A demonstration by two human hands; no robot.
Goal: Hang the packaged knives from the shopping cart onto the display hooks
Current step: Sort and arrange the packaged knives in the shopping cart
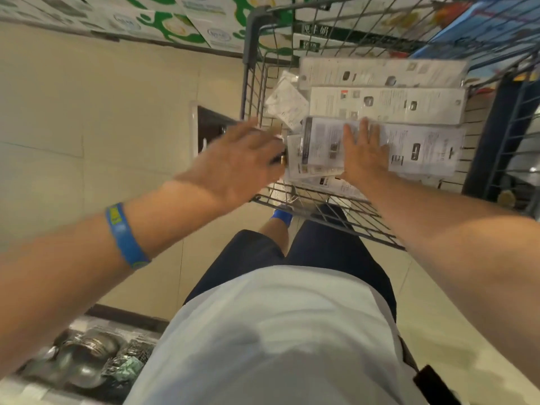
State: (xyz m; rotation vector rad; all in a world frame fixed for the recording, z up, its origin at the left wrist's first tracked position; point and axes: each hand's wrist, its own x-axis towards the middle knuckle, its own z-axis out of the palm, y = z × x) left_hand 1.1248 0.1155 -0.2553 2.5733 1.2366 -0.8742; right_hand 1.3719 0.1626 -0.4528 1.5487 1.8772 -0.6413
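Note:
Several packaged knives lie back side up in the wire shopping cart (321, 209). The nearest packaged knife (321, 144) sits on top of a small pile at the cart's near left. My right hand (363, 153) lies flat on it with straight fingers. My left hand (242, 159) reaches over the cart's left rim to the left end of that pack; it is blurred, and its fingertips are hidden behind the hand. Two more long packs (385, 105) lie further in. No display hooks are in view.
A small white packet (287, 102) lies at the cart's far left corner. Boxed goods (181, 24) line a shelf beyond the cart. Metal pots (84, 355) sit on a low shelf at my lower left. Beige floor tiles lie to the left.

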